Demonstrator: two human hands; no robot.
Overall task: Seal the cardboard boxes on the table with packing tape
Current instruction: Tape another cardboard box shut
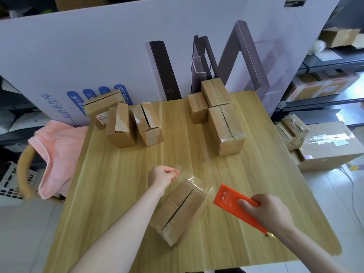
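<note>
Left hand [163, 175] pinching clear packing tape [197, 184] end over cardboard box [179, 211]; right hand [269, 212] gripping orange tape dispenser [232, 203].

Bright, even light falls over the wooden table [118, 184]; shadows are soft and faint, just a pale one beside the near cardboard box [177, 209]; glare glints off the clear tape [199, 184]; the left hand [163, 175] pinching it looks slightly smeared; the orange tape cutter [232, 203] in the right hand [269, 211] reads sharp and saturated; wide-angle bend bows the white printed board [98, 46]; the floor tiles [334, 174] shine pale; the shelves [325, 66] at the edges go dim and soft.
</note>
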